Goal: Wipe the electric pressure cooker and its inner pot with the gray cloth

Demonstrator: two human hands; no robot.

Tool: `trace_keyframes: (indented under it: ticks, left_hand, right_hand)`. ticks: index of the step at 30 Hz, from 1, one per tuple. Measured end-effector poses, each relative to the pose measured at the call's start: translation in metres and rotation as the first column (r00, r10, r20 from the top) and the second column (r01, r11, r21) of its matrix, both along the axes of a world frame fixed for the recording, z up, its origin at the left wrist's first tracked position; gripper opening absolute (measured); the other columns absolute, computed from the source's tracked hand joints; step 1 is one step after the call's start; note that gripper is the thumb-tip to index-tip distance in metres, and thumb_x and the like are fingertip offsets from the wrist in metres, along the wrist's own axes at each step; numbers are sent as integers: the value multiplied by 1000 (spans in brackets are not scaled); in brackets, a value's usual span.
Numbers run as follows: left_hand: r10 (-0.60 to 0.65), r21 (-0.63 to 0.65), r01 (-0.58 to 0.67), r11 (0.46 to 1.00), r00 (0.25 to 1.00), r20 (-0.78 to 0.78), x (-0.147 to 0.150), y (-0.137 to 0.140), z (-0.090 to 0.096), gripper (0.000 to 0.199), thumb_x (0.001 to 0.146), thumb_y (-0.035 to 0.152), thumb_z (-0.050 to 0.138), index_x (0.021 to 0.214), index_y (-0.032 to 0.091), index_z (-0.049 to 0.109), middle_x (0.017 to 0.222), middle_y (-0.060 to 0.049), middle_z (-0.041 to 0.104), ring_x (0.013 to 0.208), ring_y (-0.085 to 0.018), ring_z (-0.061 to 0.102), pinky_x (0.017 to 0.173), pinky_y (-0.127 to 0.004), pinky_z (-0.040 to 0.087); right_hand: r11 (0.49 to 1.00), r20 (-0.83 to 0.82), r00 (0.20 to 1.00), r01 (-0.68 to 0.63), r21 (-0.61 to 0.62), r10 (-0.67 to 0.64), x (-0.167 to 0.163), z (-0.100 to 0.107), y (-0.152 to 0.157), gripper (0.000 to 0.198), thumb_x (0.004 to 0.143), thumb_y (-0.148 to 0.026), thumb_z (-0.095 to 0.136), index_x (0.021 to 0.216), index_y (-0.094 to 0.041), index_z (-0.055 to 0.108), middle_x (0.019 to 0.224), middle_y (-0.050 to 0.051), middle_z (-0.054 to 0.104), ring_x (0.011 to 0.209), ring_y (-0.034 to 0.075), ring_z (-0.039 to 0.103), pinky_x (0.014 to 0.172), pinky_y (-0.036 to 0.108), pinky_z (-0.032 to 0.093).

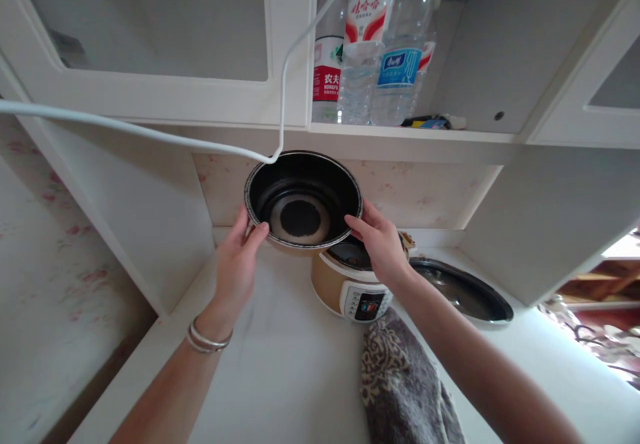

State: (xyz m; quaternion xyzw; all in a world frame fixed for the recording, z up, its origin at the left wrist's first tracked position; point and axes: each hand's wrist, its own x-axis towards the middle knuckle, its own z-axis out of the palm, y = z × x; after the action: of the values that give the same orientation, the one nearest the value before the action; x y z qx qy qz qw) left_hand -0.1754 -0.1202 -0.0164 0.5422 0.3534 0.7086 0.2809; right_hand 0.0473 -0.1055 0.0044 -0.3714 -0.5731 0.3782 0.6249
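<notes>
Between my two hands I hold a round, black-lined inner pot [300, 197], tilted so that its inside faces me. My left hand [237, 264] grips the left of its rim, thumb over the edge. On the right side of the rim, my right hand [380, 237] pinches it with the thumb inside. Below and behind the pot stands a gold and white electric cooker [327, 284], its top partly hidden by the pot and my right hand. To the cooker's right lies a dark round lid [460, 291], underside up.
A grey patterned towel [405, 377] lies on the white counter [290, 364] in front of the cooker. Overhead, several plastic bottles [365, 57] stand in an open cabinet. A white cable [190, 139] hangs across the view, overlapping the pot's rim.
</notes>
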Motion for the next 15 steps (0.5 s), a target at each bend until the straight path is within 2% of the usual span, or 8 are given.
trace_keyframes:
  ticks: [3,9,15]
  left_hand:
    - [-98,-6,98,995,995,-15,25,15,5,58,86,26,60,142,28,44,149,2,42,141,-22,30,119,-43,19]
    - [-148,-55,145,988,987,-62,69,37,-1,58,85,31,62,141,28,46,149,2,41,140,-21,33,118,-39,23]
    - [-130,-132,114,985,984,-121,90,53,-16,57,83,32,64,138,27,50,145,0,48,139,-20,35,116,-35,25]
  right_hand:
    - [995,-4,995,95,23,-95,27,0,2,45,78,-30,59,122,-27,60,114,-1,67,105,19,57,92,33,45]
    - [967,47,966,255,26,-256,72,-5,8,43,76,-31,58,119,-27,62,107,-1,69,97,18,59,86,32,46]
    - [959,71,959,278,-51,-275,96,-12,12,47,71,-29,59,118,-26,64,104,0,70,96,18,60,81,30,47]
